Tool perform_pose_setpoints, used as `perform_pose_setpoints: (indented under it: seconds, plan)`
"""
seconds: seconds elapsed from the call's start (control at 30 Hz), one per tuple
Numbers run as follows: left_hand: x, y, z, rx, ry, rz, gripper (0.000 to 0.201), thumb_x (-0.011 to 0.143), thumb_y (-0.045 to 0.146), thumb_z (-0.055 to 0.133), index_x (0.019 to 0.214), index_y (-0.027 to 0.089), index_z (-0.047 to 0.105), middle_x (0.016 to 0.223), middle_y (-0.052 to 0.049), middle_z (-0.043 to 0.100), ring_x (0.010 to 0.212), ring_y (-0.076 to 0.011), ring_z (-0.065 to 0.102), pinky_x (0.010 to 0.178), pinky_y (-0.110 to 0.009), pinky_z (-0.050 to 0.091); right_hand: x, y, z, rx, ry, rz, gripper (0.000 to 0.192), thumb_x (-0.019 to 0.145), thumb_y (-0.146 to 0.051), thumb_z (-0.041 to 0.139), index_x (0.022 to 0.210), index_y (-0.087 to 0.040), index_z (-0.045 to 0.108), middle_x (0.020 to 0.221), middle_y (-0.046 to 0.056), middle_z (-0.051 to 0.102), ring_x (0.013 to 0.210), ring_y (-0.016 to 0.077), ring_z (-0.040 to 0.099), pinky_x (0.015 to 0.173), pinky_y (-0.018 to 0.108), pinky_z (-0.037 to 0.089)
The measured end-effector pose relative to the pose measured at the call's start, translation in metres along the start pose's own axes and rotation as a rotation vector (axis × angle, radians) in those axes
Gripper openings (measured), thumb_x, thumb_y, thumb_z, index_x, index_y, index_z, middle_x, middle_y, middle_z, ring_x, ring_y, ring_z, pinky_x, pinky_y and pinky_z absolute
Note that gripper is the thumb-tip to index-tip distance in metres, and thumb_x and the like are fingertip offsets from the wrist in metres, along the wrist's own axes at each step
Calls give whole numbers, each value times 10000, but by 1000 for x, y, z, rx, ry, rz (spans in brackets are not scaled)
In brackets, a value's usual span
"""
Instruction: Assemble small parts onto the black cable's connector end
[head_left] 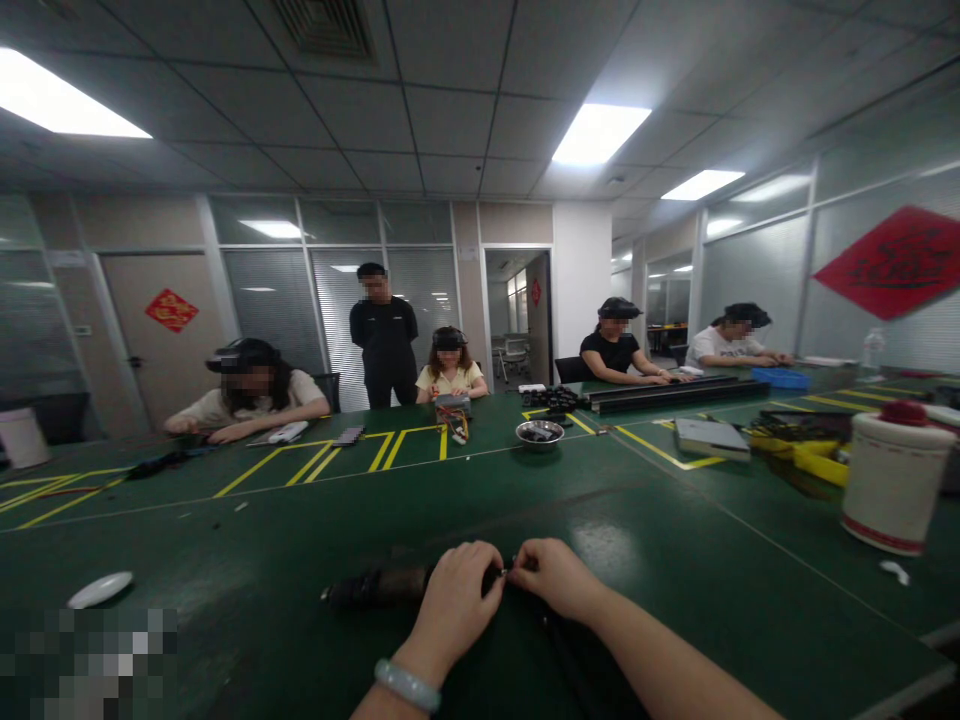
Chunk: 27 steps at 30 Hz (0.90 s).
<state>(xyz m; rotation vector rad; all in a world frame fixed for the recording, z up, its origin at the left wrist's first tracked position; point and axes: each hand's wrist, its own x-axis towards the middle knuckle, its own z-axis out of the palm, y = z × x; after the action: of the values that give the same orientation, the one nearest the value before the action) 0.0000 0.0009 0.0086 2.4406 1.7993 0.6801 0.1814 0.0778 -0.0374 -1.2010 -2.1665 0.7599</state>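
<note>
**Rod held low over a green table, two hands meeting at one end**

Rod, dark and roughly cylindrical, lies sideways close in front of the wearer, its far left end narrowing to a small point. The left hand curls over its right part, fingers bent and thumb tucked near the forefinger; this grip probably keeps it steady. A pale bracelet circles that wrist.

The right hand comes in just beside it, thumb and fingertips drawn together in a pinch at the rod's right end. A small bright bit shows between the hands; whether the right fingers grip it, I cannot tell. Such closeness suggests fine fingertip work, one hand bracing for the other.

A dark strip lies partly hidden by the right forearm. Across the table, a metal bowl contains dark parts, perhaps so they stay together. Yellow tape marks out areas before the seated co-workers, likely to divide places. A white tub stands at right.
</note>
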Motion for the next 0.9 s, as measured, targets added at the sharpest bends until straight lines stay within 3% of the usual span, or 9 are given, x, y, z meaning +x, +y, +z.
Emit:
perform_pose_setpoints:
  seconds: [0.67, 0.9]
  plan:
    - [0, -3, 3, -34, -2, 4, 166, 883, 273, 480, 995, 246, 600, 1008, -7, 615, 933, -178, 545, 826, -303, 368, -1, -7, -3, -20, -11, 23, 121, 792, -287, 663, 820, -176, 701, 764, 18, 707, 673, 133, 606, 564, 198, 370]
    - [2, -5, 6, -26, 24, 30, 127, 837, 209, 511, 928, 243, 593, 962, -3, 619, 907, -181, 543, 817, -299, 363, 0, -5, -2, -28, 11, -8, 141, 786, -315, 672, 795, -177, 697, 752, 14, 704, 673, 134, 602, 562, 199, 366]
